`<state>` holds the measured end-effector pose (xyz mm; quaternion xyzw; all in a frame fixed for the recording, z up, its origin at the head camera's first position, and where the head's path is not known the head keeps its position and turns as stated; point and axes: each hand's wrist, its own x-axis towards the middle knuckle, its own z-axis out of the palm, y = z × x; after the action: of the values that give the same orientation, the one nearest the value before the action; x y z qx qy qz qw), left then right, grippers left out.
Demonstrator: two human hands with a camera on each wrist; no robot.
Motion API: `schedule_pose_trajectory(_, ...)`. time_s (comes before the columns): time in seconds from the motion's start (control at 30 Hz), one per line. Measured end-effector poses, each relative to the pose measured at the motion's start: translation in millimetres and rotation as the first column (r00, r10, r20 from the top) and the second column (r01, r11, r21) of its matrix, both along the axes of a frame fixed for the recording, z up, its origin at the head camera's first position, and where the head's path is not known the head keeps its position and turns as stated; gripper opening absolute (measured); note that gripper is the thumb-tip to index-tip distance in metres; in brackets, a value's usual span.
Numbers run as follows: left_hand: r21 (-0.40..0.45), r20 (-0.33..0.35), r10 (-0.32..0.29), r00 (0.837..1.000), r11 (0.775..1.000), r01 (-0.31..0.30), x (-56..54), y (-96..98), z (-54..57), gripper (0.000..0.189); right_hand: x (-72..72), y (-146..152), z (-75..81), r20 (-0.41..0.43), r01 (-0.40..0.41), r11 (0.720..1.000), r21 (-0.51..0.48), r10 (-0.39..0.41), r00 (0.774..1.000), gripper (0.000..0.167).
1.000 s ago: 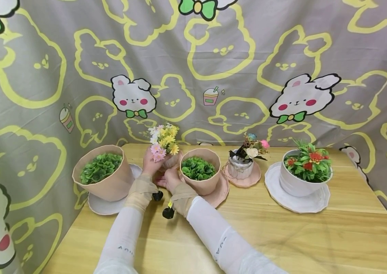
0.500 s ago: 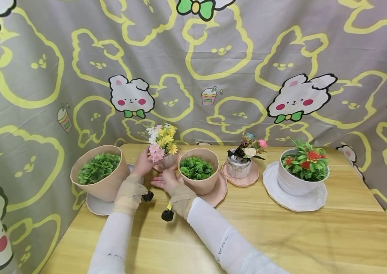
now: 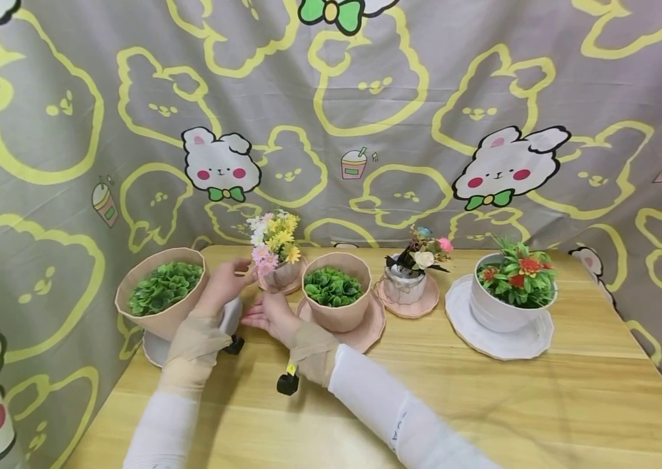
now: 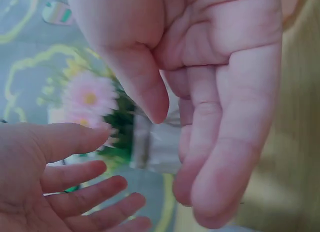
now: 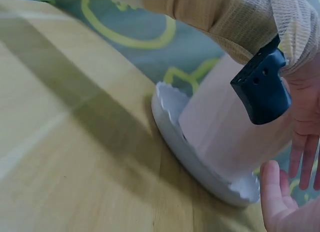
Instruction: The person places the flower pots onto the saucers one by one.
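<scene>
The left hand (image 3: 222,284) is held out between the large peach pot (image 3: 161,319) and a small pot of daisies (image 3: 279,279), fingers loosely bent, with nothing in its grasp. Pink, white and yellow flowers (image 3: 275,242) fill that small pot, which stands on a pink saucer. In front of it, the right hand (image 3: 272,318) lies palm up with fingers spread and holds nothing. The left wrist view shows both palms, the right hand (image 4: 75,187) below the left, with the daisies behind. A white saucer (image 5: 195,162) under the large pot shows in the right wrist view.
Green leaves fill a second peach pot (image 3: 339,317) on a pink saucer (image 3: 373,332), close beside the right hand. Further right are a small white pot (image 3: 405,288) with mixed flowers and a white pot (image 3: 509,319) with red flowers. A patterned curtain (image 3: 389,195) hangs behind.
The left hand has left the daisy pot and moved left, towards the large peach pot. The right hand has drawn back slightly left and its fingers have spread. The daisy pot stays standing.
</scene>
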<state>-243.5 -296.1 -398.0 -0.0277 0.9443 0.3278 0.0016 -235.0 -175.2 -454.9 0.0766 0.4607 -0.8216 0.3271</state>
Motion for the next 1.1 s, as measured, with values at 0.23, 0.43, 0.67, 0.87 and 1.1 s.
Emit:
schedule_pose_trajectory(0.23, -0.038, -0.007, 0.007, 1.000, 0.999, -0.007, 18.9, 5.4, 23.8, 0.054, 17.5, 22, 24.6, -0.123, -0.136, 0.989, 0.057, 0.142, 0.982, 0.034)
schedule_pose_trajectory(0.43, -0.030, -0.054, -0.008, 0.999, 1.000, 0.007, 29.2, 6.9, 41.0, 0.055, 33.5, 61, 57.1, -0.252, -0.309, 0.946, 0.102, 0.325, 0.911, 0.040)
schedule_pose_trajectory(0.67, -0.036, -0.103, -0.026, 0.994, 0.999, 0.023, 37.4, 12.1, 55.3, 0.057, 40.9, 120, 90.3, -0.424, -0.334, 0.917, 0.221, 0.398, 0.813, 0.040)
schedule_pose_trajectory(0.87, -0.059, -0.123, -0.024, 0.992, 0.998, 0.017, 43.2, 18.7, 63.4, 0.062, 31.8, 171, 103.2, -0.514, -0.253, 0.925, 0.284, 0.370, 0.774, 0.040)
schedule_pose_trajectory(1.1, -0.044, -0.133, -0.077, 0.988, 0.996, 0.072, 48.6, 22.7, 66.6, 0.053, 21.6, 235, 111.2, -0.573, -0.132, 0.942, 0.310, 0.296, 0.765, 0.043)
